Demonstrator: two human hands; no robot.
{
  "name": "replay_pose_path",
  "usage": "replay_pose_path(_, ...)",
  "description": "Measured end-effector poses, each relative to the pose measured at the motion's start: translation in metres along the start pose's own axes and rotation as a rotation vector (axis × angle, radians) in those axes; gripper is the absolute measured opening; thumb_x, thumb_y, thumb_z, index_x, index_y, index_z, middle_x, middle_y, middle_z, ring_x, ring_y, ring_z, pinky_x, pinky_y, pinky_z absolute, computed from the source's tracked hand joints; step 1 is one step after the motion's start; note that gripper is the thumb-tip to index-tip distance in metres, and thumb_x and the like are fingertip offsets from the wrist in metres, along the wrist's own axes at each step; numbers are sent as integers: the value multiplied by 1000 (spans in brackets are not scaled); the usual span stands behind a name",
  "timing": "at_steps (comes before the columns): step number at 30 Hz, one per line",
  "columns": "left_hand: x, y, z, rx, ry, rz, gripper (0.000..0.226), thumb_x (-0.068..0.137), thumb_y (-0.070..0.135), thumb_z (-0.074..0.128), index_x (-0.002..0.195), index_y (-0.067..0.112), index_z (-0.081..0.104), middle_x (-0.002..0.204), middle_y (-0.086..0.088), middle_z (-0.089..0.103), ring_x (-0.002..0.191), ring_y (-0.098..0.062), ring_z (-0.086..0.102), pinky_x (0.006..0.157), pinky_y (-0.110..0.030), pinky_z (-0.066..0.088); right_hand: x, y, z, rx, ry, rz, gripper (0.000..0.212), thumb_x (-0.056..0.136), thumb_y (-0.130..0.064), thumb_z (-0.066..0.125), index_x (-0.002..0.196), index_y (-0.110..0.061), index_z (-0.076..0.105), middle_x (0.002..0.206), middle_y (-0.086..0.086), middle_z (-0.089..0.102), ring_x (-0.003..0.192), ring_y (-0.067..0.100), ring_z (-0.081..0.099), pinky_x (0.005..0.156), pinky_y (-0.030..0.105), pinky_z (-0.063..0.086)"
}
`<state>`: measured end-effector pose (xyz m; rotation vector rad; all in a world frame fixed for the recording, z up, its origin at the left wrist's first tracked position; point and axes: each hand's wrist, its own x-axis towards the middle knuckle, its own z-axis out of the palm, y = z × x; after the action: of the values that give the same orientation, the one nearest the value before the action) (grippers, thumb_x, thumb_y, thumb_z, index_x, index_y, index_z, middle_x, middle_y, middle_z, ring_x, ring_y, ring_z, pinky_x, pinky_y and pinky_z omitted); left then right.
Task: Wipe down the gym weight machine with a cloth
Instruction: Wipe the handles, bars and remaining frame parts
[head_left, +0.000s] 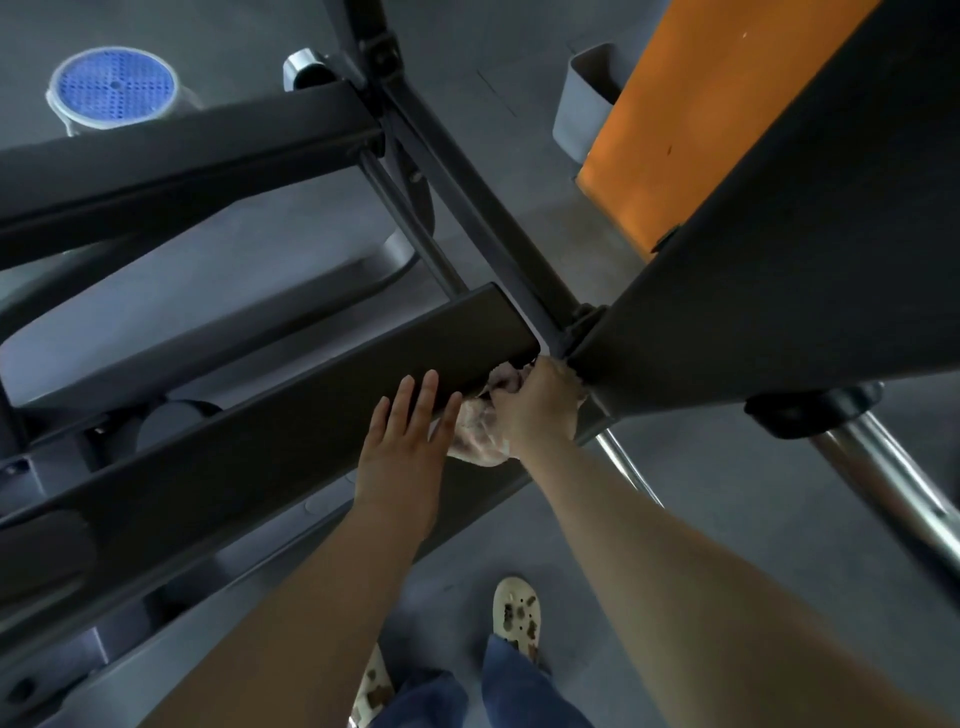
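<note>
1. the right hand (537, 402) is bunched around a pale cloth (475, 441), pressing it into the corner where the dark pad (291, 415) meets the frame joint.
2. the left hand (408, 441) lies flat, fingers straight and spread, on the pad's top just beside the cloth, holding nothing.
3. the cloth sits mostly under the right hand, at the pad's near end; part of it is hidden.
4. to do this step well, i judge the cloth should be worked into the seam and under the pad's edge, then drawn along the pad's length, the left hand steadying.
5. further out: an orange panel (691, 119), a chrome bar (883, 467), a blue-topped tub (115, 91) on the floor (519, 540).
</note>
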<state>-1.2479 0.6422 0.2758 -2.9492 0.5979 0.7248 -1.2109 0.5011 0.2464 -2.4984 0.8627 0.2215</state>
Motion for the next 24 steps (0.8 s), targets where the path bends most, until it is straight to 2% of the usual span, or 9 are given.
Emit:
replay_pose_path(3,1,-1,-1,7,-1,6,92,91,11,49,146,23,-24,152,-10,-32,141,-30,-25,112,-40,-14,-16,3,9,-109,102,-167,50,95,-23,53,141,-10,40,154,3,30,145,18,18,119,37,11)
replay_pose_path(6,0,-2,-2,22,-23,12,92,91,12,49,146,23,-24,152,-10,-32,142,-30,-24,115,-41,-10,-27,16,12,-141,51,-323,53,92,-12,55,142,-8,39,157,4,21,147,18,7,119,35,-6)
replay_pose_path(8,0,-2,-3,21,-35,10,93,91,11,50,145,22,-25,152,-10,-33,142,-30,-24,115,-41,-9,-28,21,7,-39,37,-376,50,87,-8,61,135,-5,48,155,7,27,147,20,12,120,36,-2)
replay_pose_path(10,1,-3,-5,23,-44,17,94,90,12,51,146,22,-24,152,-11,-32,142,-30,-24,115,-41,-9,-21,23,-2,99,4,-338,49,85,-12,66,131,-7,50,148,6,38,141,20,28,118,38,21)
replay_pose_path(13,2,-4,-7,29,-61,26,96,90,15,54,146,21,-24,152,-11,-33,142,-30,-24,116,-41,-8,-5,20,-20,101,-167,-182,65,79,-30,75,132,-17,39,130,1,50,122,19,48,98,33,44)
replay_pose_path(15,2,-4,-6,32,-65,27,97,89,14,55,146,21,-24,151,-11,-33,142,-30,-24,116,-42,-9,3,20,-26,26,-238,-158,60,80,-39,73,127,-16,44,122,1,54,115,20,52,93,33,45)
replay_pose_path(18,2,-3,-3,15,-44,21,94,90,13,52,147,22,-22,152,-11,-33,142,-30,-24,115,-41,-10,-1,18,-21,146,-165,-121,41,94,-35,56,128,-13,52,130,3,55,125,19,48,104,34,39)
replay_pose_path(21,1,-3,-3,9,-33,20,91,91,15,51,147,22,-21,152,-10,-32,142,-30,-24,115,-41,-11,-18,15,-1,196,34,-194,42,98,-19,47,140,-11,45,152,9,32,143,23,23,118,37,18)
replay_pose_path(24,1,-5,-5,20,-64,26,99,88,15,57,146,22,-22,152,-10,-32,142,-29,-24,115,-40,-10,-29,7,13,330,100,-10,57,98,-16,48,150,-19,25,160,4,5,147,23,4,117,36,16)
